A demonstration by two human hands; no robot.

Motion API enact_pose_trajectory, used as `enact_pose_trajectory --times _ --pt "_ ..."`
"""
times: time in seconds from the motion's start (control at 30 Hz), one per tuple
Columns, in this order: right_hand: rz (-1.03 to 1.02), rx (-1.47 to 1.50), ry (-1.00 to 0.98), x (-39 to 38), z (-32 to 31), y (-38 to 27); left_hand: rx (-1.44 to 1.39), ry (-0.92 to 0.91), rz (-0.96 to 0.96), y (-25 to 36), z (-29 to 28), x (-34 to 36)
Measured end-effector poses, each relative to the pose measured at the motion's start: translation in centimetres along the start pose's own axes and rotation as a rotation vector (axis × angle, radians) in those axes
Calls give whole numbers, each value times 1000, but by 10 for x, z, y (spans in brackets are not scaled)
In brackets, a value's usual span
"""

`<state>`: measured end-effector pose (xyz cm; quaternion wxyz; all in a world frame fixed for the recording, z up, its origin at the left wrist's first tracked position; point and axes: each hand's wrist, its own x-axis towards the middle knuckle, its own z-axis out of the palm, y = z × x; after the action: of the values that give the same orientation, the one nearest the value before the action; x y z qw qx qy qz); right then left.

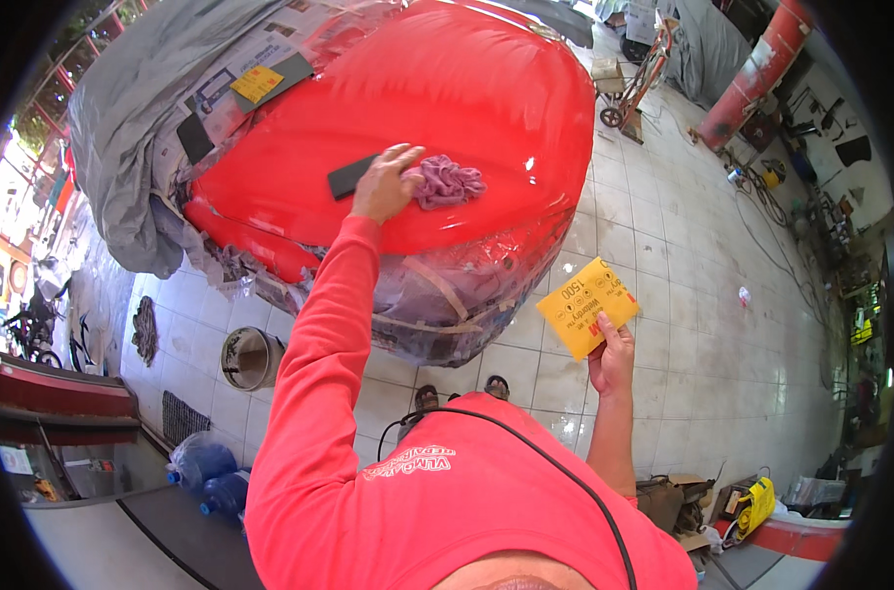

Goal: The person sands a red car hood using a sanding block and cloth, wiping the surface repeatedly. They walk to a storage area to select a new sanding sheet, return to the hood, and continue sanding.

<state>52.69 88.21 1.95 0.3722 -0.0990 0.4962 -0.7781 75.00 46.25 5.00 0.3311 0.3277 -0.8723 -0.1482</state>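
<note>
My left hand [386, 185] is over the glossy red car hood [447, 88], its fingers stretched out and somewhat apart. A flat black sanding block [349, 177] lies partly behind this hand on its left side. Just right of the fingertips sits a crumpled purple cloth [447, 183]; whether they touch it is hard to tell. Out to the right, clear of the car, my right hand [612, 359] pinches a yellow sheet of sandpaper [586, 307] by its lower edge, printed side up.
Grey sheeting [132, 118] and plastic film cover the car's left side and front. Another yellow sheet [257, 85] lies on a dark board there. A bucket [250, 358] and blue water jugs [201, 462] stand at lower left. A hand truck [638, 84] and red pillar [756, 74] are far right.
</note>
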Motion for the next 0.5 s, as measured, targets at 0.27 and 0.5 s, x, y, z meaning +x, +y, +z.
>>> enact_pose_trajectory --times 0.27,0.5 --pt "15 58 -151 18 18 -4 513 -142 -322 -86 -29 -4" --pt "45 29 -300 47 62 5 -600 18 -251 59 -17 -53"
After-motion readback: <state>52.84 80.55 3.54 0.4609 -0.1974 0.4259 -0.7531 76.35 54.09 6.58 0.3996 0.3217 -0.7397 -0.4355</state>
